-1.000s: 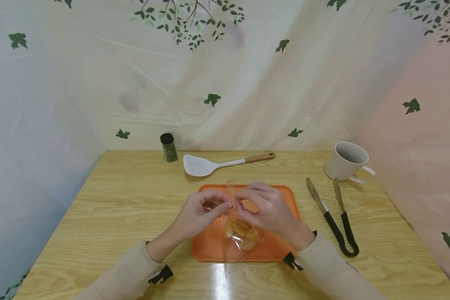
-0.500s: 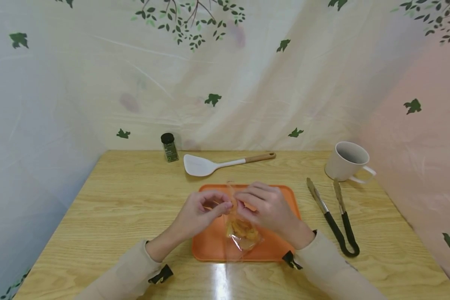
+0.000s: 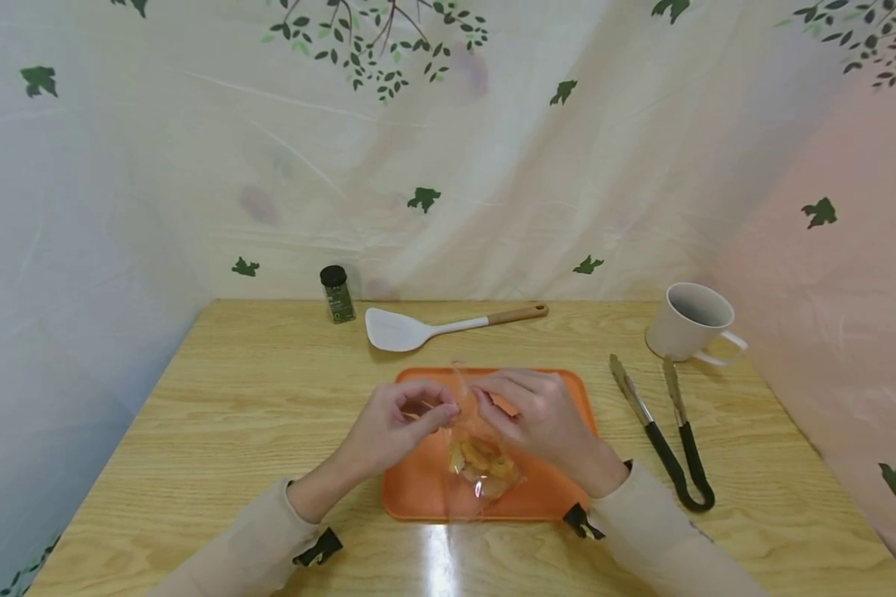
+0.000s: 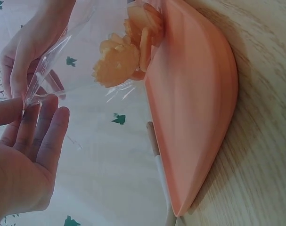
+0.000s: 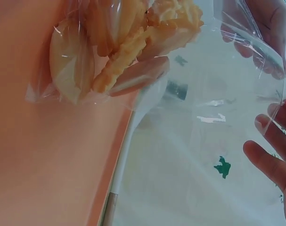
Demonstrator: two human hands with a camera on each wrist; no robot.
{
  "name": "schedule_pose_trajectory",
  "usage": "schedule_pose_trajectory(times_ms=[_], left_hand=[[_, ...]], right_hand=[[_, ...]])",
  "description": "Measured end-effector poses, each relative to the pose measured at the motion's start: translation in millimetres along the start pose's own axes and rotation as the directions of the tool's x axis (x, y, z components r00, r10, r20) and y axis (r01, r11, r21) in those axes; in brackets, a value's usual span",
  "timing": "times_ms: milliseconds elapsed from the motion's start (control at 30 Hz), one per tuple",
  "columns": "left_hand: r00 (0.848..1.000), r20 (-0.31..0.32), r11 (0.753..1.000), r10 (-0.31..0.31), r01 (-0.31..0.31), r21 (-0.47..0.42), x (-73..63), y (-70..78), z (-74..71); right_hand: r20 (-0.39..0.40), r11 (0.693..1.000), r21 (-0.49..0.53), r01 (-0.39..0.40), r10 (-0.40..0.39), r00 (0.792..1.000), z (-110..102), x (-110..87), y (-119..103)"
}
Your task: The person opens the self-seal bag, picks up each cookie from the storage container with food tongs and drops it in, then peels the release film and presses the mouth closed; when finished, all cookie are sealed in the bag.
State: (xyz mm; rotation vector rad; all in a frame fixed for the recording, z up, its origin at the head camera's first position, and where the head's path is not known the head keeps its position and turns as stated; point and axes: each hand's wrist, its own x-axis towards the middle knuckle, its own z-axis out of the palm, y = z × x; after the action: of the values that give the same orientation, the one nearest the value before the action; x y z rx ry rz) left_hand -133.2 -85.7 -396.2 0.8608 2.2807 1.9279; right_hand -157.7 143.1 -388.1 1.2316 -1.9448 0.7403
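A clear plastic bag [image 3: 479, 487] holding several yellow-orange pieces of food [image 4: 117, 66] with ruffled edges hangs in front of me, above an orange tray [image 3: 411, 489]. My left hand [image 3: 399, 427] pinches the bag's upper edge between thumb and index finger. Across from it, my right hand [image 3: 541, 414] pinches the other side of the upper edge. In the left wrist view the left hand [image 4: 27, 160] has its other fingers extended. The right wrist view shows the right hand [image 5: 277, 150] at the film's edge, its pinch partly out of frame. Both hands are above the tray.
Behind the tray lies a white spatula [image 3: 399, 330] with a wooden handle. A black-capped spice jar [image 3: 338, 298] stands to its left. Black-handled tongs [image 3: 675, 448] lie open at the right, near a white mug [image 3: 679, 327]. A patterned cloth [image 3: 493, 166] hangs behind the table.
The right hand's fingers have shifted slightly and sit a little lower at the bag's upper edge. The left hand and the bag stay nearly in place.
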Motion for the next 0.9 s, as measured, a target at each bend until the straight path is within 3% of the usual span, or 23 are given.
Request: schedule_pose_trajectory(times_ms=[333, 467, 633, 700, 767, 900], left_hand=[[1.000, -0.005, 0.999, -0.023, 0.023, -0.025, -0.5, 3.7, -0.5], [0.999, -0.009, 0.997, -0.051, 0.051, -0.049, -3.2, 3.4, -2.0], [0.995, -0.048, 0.989, -0.091, 0.085, -0.120, -7.3, 0.6, -4.3], [0.994, -0.051, 0.979, -0.099, 0.088, -0.184, -7.7, -0.4, -4.7], [0.993, -0.048, 0.965, -0.108, 0.094, -0.244, -7.6, -0.7, -5.0], [0.989, -0.062, 0.943, -0.134, 0.108, -0.315, -7.0, -1.4, -5.4]], right_hand=[[-0.078, 0.998, -0.005, -0.065, 0.064, 0.995, 5.5, 1.7, -3.5], [-0.153, 0.990, 0.072, -0.121, 0.131, 0.980, -0.4, 5.1, -0.8], [-0.218, 0.958, 0.213, -0.191, 0.237, 0.947, -11.3, 9.5, 1.3], [-0.227, 0.931, 0.269, -0.249, 0.312, 0.923, -15.9, 10.5, 0.3], [-0.232, 0.892, 0.318, -0.321, 0.402, 0.886, -21.3, 11.3, -0.7], [-0.210, 0.758, 0.488, -0.432, 0.582, 0.785, -32.1, 13.4, -1.8]])
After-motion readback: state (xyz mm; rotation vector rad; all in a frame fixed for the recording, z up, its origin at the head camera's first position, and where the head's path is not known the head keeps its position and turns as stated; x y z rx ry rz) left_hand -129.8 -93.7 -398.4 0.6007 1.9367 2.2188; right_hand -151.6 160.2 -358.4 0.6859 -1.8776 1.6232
